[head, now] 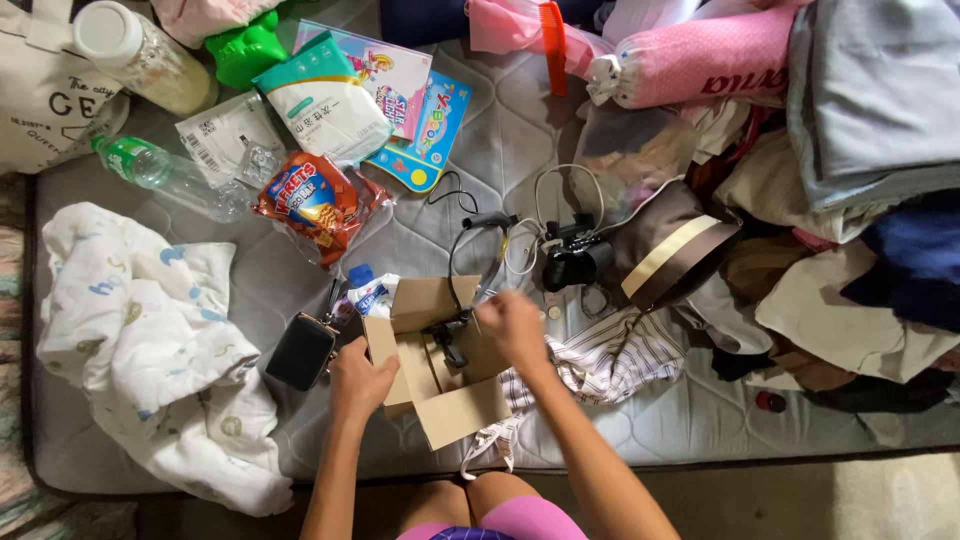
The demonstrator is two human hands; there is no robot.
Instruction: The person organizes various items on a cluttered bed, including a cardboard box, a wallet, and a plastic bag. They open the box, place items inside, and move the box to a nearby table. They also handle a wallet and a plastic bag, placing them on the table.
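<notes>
We see a small open brown cardboard box [440,365] on the grey quilted mattress [500,150], w/ a black cabled gadget [447,335] inside. Left hand [358,382] is clamped on the box's left flap. Right hand [512,328] is over the box opening, fingers curled; can't tell its grip. Black phone [300,350] just left; striped cloth [590,365] to the right.

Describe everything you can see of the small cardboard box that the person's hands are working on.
The cardboard box is small, plain brown and open, its flaps folded outward at the top and at the near side. It lies tilted on the grey quilted mattress, just in front of the person's knees. The left hand grips its left wall; the right hand reaches over the open top, where a small black clip-like object sits. A black cable leads into it. Its right edge overlaps a striped cloth.
</notes>
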